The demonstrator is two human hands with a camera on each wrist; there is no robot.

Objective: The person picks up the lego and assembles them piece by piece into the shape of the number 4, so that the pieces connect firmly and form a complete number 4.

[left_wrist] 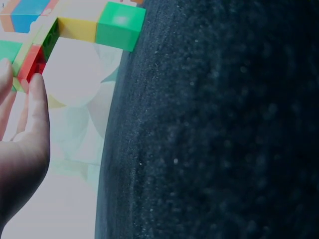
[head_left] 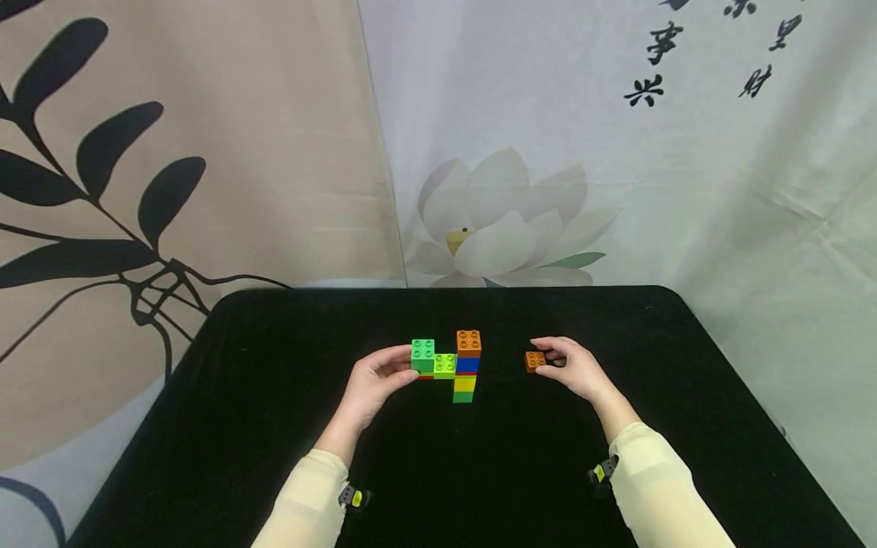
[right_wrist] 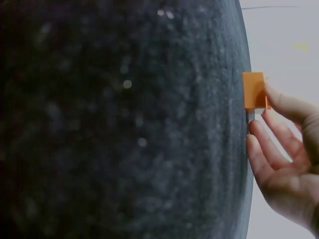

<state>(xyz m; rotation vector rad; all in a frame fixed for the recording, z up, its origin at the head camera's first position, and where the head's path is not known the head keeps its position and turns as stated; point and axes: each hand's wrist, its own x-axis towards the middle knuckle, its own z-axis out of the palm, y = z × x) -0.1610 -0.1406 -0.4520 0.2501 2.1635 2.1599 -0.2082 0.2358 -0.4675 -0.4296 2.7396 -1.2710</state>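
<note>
My left hand [head_left: 370, 380] pinches the left end of a toy brick assembly [head_left: 444, 365] between thumb and fingers. That end has a green brick [head_left: 422, 355] on top and red beneath, beside a lime brick [head_left: 444, 365]. The assembly's right side is a column: orange, blue, yellow, then a green brick [left_wrist: 121, 26] lowest, against the black cloth in the left wrist view. To its right, my right hand [head_left: 572, 371] pinches a small orange brick [right_wrist: 254, 90] between thumb and a finger partly hidden; the other fingers are spread loosely below in the right wrist view.
Black cloth covers the table [head_left: 274, 457], whose far corners are rounded. Behind it hangs a pale curtain [head_left: 308, 152] printed with dark leaves, a lotus and writing. A dark strap device [head_left: 352, 496] sits at the left sleeve cuff, another [head_left: 603, 470] at the right.
</note>
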